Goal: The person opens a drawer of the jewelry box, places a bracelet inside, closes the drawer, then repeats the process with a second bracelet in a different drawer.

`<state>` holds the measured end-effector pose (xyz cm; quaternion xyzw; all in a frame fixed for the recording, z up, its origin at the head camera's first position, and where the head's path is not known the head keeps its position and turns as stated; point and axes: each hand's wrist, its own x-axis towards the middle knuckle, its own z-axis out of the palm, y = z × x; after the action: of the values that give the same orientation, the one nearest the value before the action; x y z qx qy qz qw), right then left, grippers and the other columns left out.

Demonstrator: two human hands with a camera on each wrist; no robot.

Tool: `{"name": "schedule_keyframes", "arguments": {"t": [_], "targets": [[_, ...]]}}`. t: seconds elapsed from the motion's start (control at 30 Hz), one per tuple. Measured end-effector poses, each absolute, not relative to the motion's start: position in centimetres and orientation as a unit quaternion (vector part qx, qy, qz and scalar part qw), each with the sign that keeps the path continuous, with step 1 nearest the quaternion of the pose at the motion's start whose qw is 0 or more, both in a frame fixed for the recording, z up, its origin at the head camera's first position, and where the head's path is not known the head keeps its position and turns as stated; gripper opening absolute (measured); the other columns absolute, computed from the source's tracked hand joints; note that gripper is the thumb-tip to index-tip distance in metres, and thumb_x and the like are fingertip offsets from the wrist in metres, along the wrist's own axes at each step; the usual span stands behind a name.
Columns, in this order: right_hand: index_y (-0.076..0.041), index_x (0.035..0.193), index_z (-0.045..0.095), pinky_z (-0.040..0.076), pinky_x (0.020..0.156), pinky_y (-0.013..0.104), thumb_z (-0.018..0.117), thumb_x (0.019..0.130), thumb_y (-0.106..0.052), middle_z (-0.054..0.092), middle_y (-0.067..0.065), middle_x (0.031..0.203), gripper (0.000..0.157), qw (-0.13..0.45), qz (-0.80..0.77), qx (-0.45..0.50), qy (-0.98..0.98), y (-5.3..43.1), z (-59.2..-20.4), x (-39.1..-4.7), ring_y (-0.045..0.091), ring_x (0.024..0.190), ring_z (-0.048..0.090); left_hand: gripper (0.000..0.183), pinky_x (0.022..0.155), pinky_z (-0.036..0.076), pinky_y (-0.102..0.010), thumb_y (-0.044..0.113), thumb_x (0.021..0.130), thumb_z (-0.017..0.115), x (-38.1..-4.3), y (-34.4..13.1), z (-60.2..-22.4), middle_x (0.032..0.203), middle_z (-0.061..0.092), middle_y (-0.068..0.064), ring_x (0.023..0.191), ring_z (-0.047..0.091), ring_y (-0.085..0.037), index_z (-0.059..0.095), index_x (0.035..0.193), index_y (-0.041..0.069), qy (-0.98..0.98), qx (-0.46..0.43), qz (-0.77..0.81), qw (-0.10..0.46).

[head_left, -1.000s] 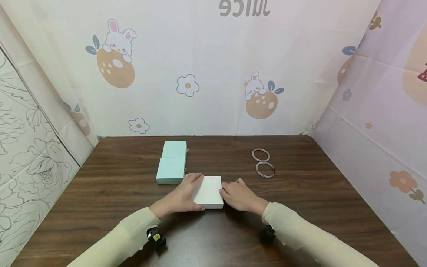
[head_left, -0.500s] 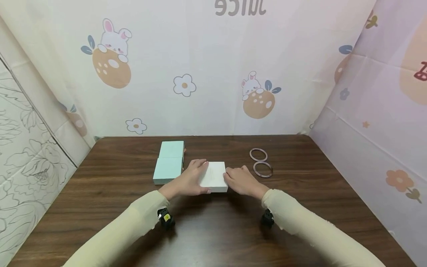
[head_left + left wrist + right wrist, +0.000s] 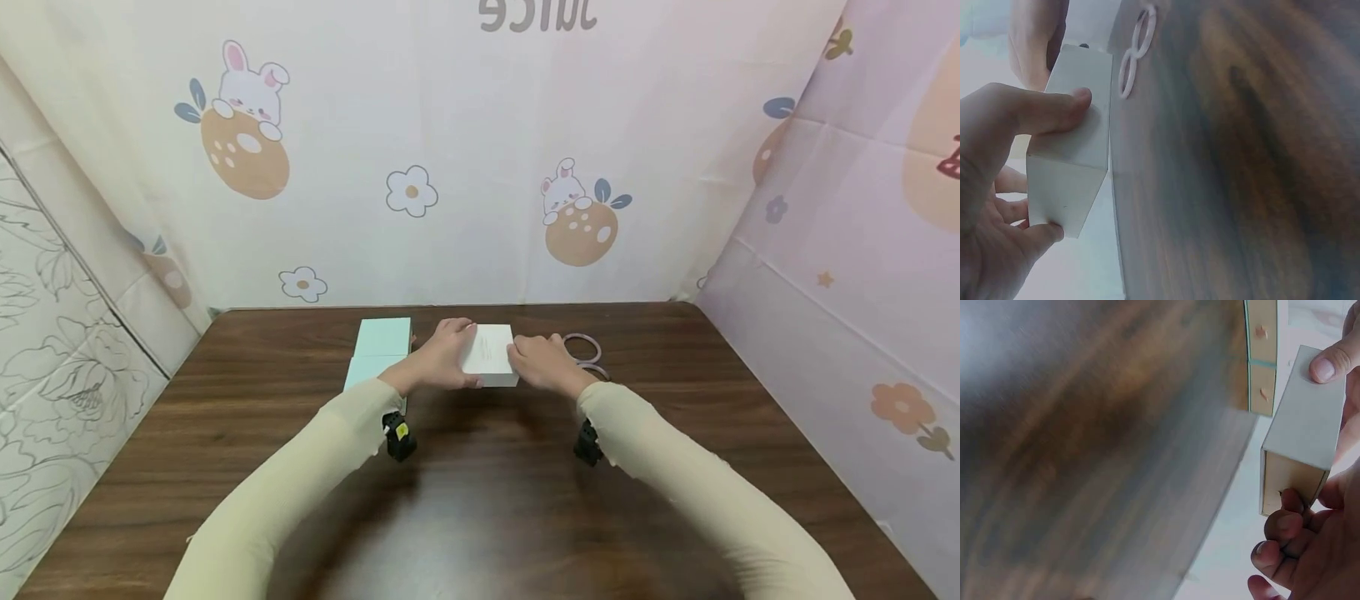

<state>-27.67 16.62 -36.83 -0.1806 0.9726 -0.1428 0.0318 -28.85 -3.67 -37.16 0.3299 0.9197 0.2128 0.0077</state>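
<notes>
My left hand point(image 3: 444, 357) grips a white drawer box point(image 3: 491, 348) from its left side, with the thumb along the near side and the fingers on the far side. Faint printed lines show on its top. At the box's right end, a beige drawer front point(image 3: 1288, 478) sits within the white sleeve. My right hand point(image 3: 546, 363) has its fingers curled against that front, pinching at its middle; the pinched spot is mostly hidden by the fingertips. In the right wrist view, the box is held tilted in front of the backdrop, and the drawer looks pushed in.
Two mint drawer boxes point(image 3: 384, 337) stand end to end at the back left, partly behind my left forearm; small ribbon tabs point(image 3: 1262, 332) show on their fronts. Two pale purple bangles point(image 3: 581, 336) lie behind my right hand. A patterned curtain point(image 3: 480, 250) borders the brown table point(image 3: 480, 517).
Both hands have carried the white box away from me, toward the back of the table and slightly right. The hold on it looks the same. My forearms now partly cover a mint box and a bangle.
</notes>
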Motion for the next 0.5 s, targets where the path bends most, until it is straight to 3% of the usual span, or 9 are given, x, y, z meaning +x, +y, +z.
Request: {"name": "schedule_keyframes", "arguments": {"t": [0.27, 0.5], "targets": [[-0.007, 0.088, 0.058, 0.03, 0.078, 0.043, 0.027, 0.101, -0.025, 0.055, 0.005, 0.072, 0.038, 0.033, -0.109, -0.155, 0.981, 16.4, -36.1, -30.7, 0.024, 0.072, 0.051, 0.092, 0.106, 0.028, -0.045, 0.028, 0.074, 0.081, -31.9, -3.1, -37.1, 0.145, 0.03, -0.023, 0.134, 0.022, -0.035, 0.033, 0.144, -0.006, 0.924, 0.309, 0.226, 0.012], [-0.008, 0.087, 0.057, 0.032, 0.084, 0.047, 0.028, 0.101, -0.023, 0.056, 0.006, 0.075, 0.036, 0.036, -0.076, -0.143, 0.986, 16.3, -35.9, -33.1, 0.025, 0.076, 0.051, 0.09, 0.102, 0.034, -0.042, 0.028, 0.074, 0.08, -34.5, -2.4, -37.2, 0.143, 0.033, -0.022, 0.128, 0.034, -0.033, 0.035, 0.144, -0.004, 0.927, 0.292, 0.231, 0.034]]}}
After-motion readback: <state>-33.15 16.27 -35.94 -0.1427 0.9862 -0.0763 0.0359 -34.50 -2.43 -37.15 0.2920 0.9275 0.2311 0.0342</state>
